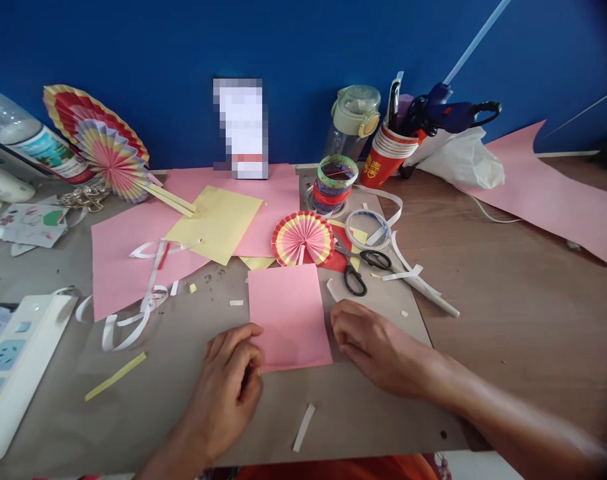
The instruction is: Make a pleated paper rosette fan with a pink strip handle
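Observation:
A pink sheet of paper (pixel 289 317) lies in front of me, its near edge slightly raised. My left hand (pixel 233 380) is closed at the sheet's lower left corner, with fingers curled and tips against the paper. On the other side, my right hand (pixel 366 340) rests with curled fingers close beside the sheet's right edge; its fingertips are partly hidden, so I cannot tell whether they hold anything. Just beyond the sheet is a small pleated paper fan (pixel 303 237) in pink, yellow and red. Scissors (pixel 356 267) with black handles lie to its right.
Tape rolls (pixel 367 229), a ribbon-wrapped jar (pixel 336 187), red paper cups (pixel 388 157) and a glue gun (pixel 443 113) stand behind. A larger fan (pixel 108 147) leans at left, beyond a power strip (pixel 23 367). A yellow sheet (pixel 218 223), pink sheets and white strips lie around.

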{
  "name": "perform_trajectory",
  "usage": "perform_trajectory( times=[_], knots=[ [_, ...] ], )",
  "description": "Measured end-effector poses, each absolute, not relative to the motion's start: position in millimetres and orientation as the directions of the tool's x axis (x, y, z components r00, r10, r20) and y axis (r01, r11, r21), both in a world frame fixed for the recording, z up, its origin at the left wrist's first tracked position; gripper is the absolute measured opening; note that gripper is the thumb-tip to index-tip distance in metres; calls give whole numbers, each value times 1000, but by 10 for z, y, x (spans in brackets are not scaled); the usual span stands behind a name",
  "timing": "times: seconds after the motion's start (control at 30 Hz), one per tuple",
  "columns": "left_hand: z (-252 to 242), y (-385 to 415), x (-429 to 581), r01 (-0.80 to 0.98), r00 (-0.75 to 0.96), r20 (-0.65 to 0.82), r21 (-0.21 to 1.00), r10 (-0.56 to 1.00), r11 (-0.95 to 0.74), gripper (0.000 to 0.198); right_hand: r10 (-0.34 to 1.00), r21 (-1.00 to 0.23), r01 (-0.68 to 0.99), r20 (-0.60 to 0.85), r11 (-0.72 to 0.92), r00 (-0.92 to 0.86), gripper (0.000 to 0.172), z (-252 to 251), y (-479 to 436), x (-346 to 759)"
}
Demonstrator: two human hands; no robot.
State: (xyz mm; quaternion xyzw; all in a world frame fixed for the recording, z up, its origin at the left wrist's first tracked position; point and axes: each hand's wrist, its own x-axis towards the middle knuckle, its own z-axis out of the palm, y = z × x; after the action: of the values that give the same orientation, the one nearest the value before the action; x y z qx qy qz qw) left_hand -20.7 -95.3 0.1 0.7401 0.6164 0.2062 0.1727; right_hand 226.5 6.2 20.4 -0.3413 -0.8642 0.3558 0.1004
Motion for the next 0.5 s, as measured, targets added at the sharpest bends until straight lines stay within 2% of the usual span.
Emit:
perform_trajectory(
  times=[0.1,0.17,0.23,0.3,0.37,0.5],
  knots=[
    [-9,-962,-189,842,156,118,504,981,-194,19,688,-713,409,142,569,-711,19,317,61,2279],
    [-11,-970,-176,847,162,125,491,979,-203,20,563,-633,307,251,711,-787,19,344,8,2249],
    [-11,-978,-169,849,178,146,477,973,-227,22,408,-506,248,234,826,-883,13,305,-61,2199],
    [-10,-986,-168,847,199,177,464,964,-260,26,341,-400,266,130,877,-931,9,217,-114,2150],
    [-4,-991,-168,847,224,210,441,952,-297,27,352,-355,306,71,883,-933,11,117,-134,2121],
    [21,-986,-166,854,312,263,343,913,-391,18,399,-378,325,136,867,-907,15,0,-115,2113]
  ],
)
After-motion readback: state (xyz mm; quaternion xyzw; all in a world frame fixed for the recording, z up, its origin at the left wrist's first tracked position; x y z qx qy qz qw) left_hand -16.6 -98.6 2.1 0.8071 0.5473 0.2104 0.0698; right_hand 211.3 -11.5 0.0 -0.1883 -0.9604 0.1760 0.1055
